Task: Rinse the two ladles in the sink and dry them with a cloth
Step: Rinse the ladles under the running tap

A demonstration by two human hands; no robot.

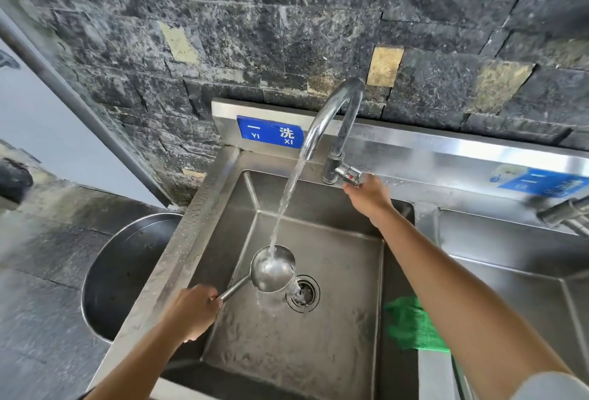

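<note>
I see the most open room in the near half of the sink [287,351], where the steel floor lies bare in front of the drain [302,293]. Toward the back my way is crowded: the ladle [273,269] sits mid-basin under the water stream [288,195], the faucet [334,119] arches overhead, and my right hand [368,197] with its forearm crosses the right side. A green cloth [411,326] occupies the divider on the right, and a round metal basin [127,272] stands beside the sink's left rim.
</note>
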